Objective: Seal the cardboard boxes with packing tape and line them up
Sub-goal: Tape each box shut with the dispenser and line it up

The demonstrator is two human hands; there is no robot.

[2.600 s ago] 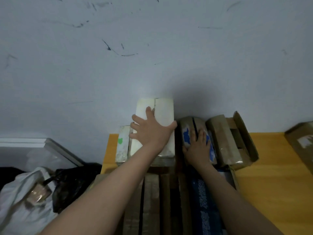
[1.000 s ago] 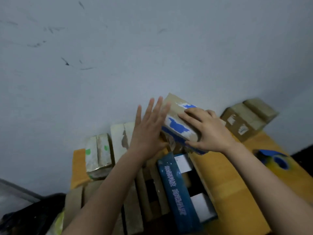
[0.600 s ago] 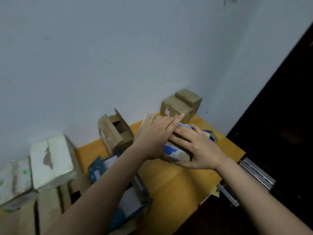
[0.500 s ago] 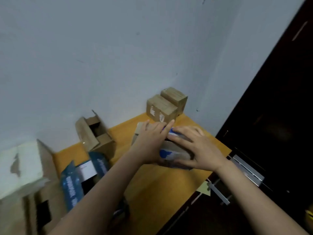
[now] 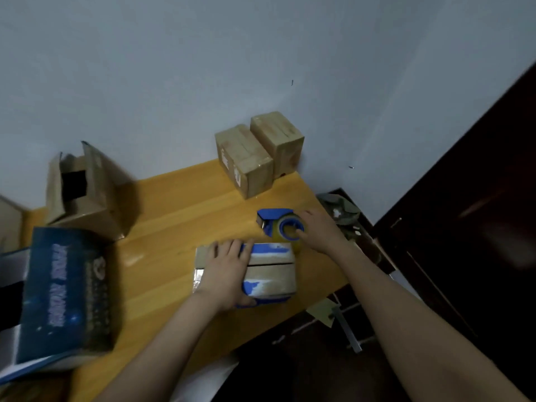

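Observation:
A small cardboard box with blue patches (image 5: pixel 271 274) lies on the wooden table (image 5: pixel 174 227) near its right edge. My left hand (image 5: pixel 227 271) rests flat on the box's left half, pressing it down. Just behind the box stands a blue tape dispenser with a yellowish roll (image 5: pixel 280 226). My right hand (image 5: pixel 322 230) is on the dispenser's right side, fingers curled around the roll. Two closed brown boxes (image 5: pixel 258 155) stand side by side against the wall at the back.
An open brown box (image 5: pixel 84 190) lies on its side at the back left. A dark blue printed box (image 5: pixel 66 288) sits at the left front. A dark door (image 5: pixel 470 227) stands at the right, and the table's edge drops off beside the box.
I carried the blue-patched box from the stack at the left to the table's right side and set it down. My right hand left the box and went to the tape dispenser.

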